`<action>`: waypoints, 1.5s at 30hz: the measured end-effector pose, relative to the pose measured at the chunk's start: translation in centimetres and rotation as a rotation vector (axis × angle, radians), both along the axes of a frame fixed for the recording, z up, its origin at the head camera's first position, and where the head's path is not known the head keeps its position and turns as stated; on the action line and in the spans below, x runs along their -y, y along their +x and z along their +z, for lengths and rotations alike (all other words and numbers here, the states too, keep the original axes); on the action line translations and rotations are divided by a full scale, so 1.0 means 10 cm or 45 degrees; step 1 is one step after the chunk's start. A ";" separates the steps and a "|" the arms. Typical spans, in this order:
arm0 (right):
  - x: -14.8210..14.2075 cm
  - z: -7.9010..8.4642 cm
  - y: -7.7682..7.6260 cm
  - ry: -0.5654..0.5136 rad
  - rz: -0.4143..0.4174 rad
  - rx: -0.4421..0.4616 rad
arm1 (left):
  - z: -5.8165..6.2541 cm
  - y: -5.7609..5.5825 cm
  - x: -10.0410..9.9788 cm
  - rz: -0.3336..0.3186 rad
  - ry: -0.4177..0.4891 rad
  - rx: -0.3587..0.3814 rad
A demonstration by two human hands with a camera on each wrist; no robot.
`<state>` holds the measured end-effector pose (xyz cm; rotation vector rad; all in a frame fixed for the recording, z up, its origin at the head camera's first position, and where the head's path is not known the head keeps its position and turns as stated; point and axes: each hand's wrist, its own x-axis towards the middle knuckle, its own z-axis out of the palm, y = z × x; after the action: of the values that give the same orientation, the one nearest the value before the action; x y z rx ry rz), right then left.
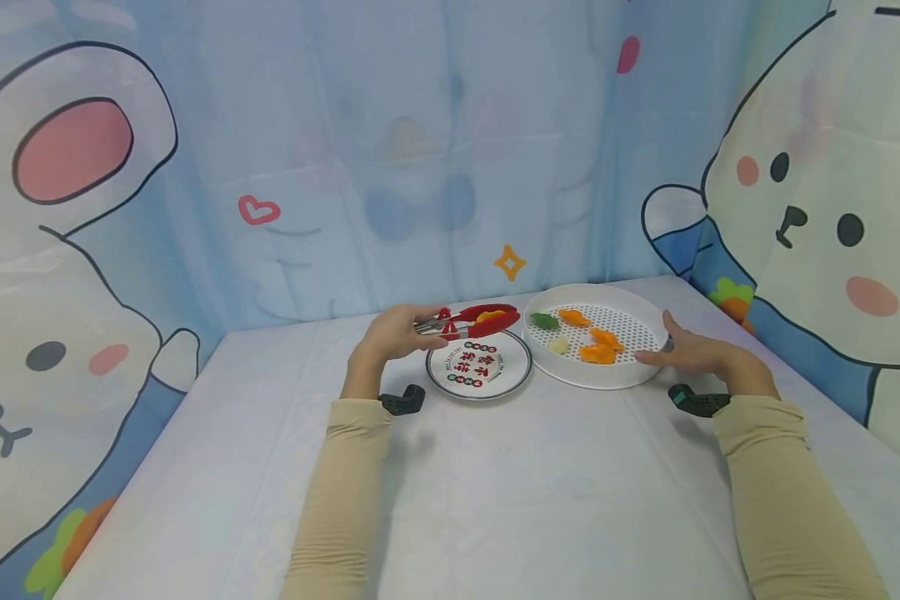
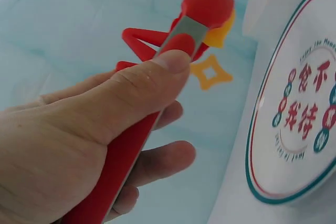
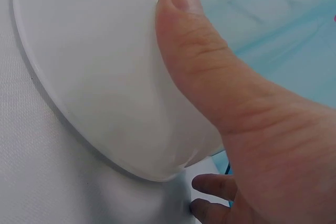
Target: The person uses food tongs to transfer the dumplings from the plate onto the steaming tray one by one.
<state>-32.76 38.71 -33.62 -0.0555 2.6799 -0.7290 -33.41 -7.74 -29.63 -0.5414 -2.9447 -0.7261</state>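
Note:
In the head view, my left hand (image 1: 395, 332) holds red-and-metal tongs (image 1: 487, 320) above the back edge of a round white plate (image 1: 513, 371) with red lettering. A yellow-orange piece (image 2: 219, 34) sits between the tong heads. The left wrist view shows my thumb pressed along one arm of the tongs, fingers on the other side. On the right, my right hand (image 1: 693, 354) rests against the outer side of a round white tray (image 1: 592, 379) with a perforated floor, thumb straight along its wall. Orange pieces (image 1: 597, 353), a green piece (image 1: 544, 321) and a pale piece (image 1: 558, 344) lie in it.
A white cloth (image 1: 540, 500) covers the table. Behind it hangs a blue curtain (image 1: 330, 150) printed with cartoon animals, close to the back of the tray. The tray and the plate stand side by side at the table's far edge.

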 end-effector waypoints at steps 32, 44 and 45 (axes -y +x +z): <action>0.00 -0.01 -0.01 -0.003 -0.019 0.001 | -0.18 0.05 -0.42 -0.129 -0.103 0.039; -0.01 -0.03 0.00 -0.022 -0.045 0.004 | -0.13 0.04 -0.36 -0.082 -0.135 -0.011; -0.01 -0.04 0.00 -0.027 -0.048 0.006 | -0.12 0.04 -0.34 -0.074 -0.142 -0.018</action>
<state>-32.74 38.79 -33.98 -0.0092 2.6759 -0.7682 -33.01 -4.31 -30.88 -0.6396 -2.9812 -0.5625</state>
